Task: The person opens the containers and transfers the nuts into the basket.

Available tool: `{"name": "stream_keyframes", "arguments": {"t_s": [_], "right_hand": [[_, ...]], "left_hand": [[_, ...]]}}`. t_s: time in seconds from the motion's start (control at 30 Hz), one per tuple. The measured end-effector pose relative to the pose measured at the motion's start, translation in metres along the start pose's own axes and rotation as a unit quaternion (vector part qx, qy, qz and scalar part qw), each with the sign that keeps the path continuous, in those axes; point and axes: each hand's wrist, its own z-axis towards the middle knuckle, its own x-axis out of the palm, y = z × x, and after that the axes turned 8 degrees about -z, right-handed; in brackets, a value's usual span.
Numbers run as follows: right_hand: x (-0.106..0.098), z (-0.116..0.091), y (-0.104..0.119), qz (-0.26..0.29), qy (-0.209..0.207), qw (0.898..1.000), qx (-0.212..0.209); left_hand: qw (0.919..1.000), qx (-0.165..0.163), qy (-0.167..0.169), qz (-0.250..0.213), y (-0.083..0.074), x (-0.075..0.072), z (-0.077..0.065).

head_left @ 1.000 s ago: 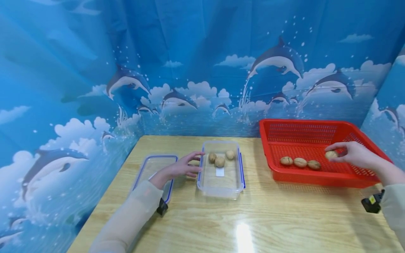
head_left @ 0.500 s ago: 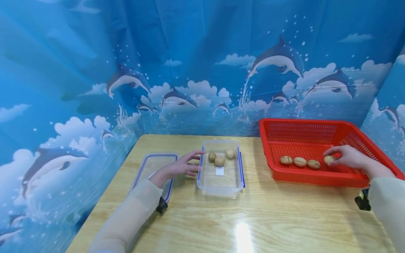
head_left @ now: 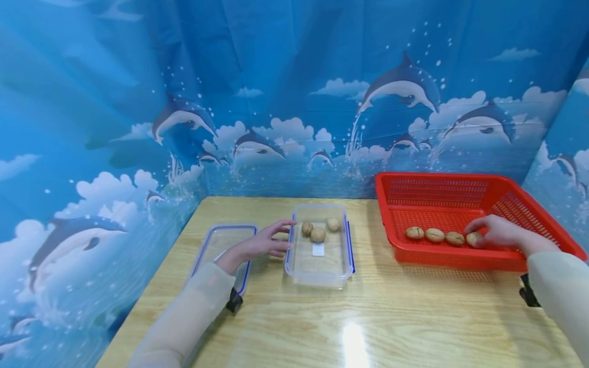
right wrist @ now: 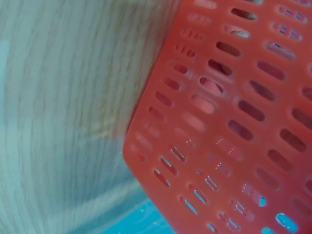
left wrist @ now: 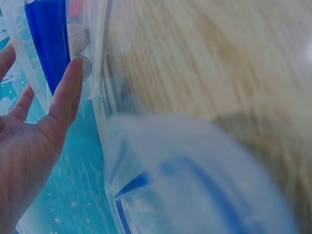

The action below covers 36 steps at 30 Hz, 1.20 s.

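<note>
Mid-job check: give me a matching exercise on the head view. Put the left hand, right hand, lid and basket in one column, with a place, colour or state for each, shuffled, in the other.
1. Left hand
2. Right hand
3. Lid
4. Basket

A. Red, with a row of four walnuts inside
B. Blue-edged, lying on the table
C. At the left edge of the clear container
D. Pinching the rightmost walnut

Pairs: 1-C, 2-D, 3-B, 4-A.
</note>
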Motion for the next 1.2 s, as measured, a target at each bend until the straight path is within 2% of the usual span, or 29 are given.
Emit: {"name": "stream_keyframes", "arguments": {"t_s": [0.27,0.4,0.5,0.63,0.8,1.0,1.2], "right_hand": [[-0.001,-0.002,0.001,-0.015,0.000,1.000,-0.006],[-0.005,-0.007,0.006,-0.039,-0.025,0.999,-0.008],[-0.012,-0.012,0.018,-0.050,-0.054,0.997,-0.003],[-0.022,-0.016,0.048,-0.036,-0.099,0.994,-0.005],[-0.032,-0.015,0.099,-0.007,-0.138,0.990,-0.025],[-0.032,-0.005,0.156,0.017,-0.141,0.986,-0.087],[-0.026,0.013,0.195,0.050,-0.115,0.985,-0.115]], "left_hand": [[1.0000,0.001,-0.003,0.000,0.000,0.001,-0.001],[1.0000,0.003,-0.001,0.000,-0.002,0.002,0.000],[1.0000,0.002,0.000,0.001,-0.002,0.003,0.000],[1.0000,0.000,-0.002,0.002,-0.001,0.002,0.000],[0.9999,-0.001,-0.011,0.004,-0.002,0.002,-0.002],[0.9999,-0.002,-0.015,-0.001,-0.003,0.003,-0.003],[0.9998,-0.006,-0.016,0.005,-0.003,0.003,-0.003]]}}
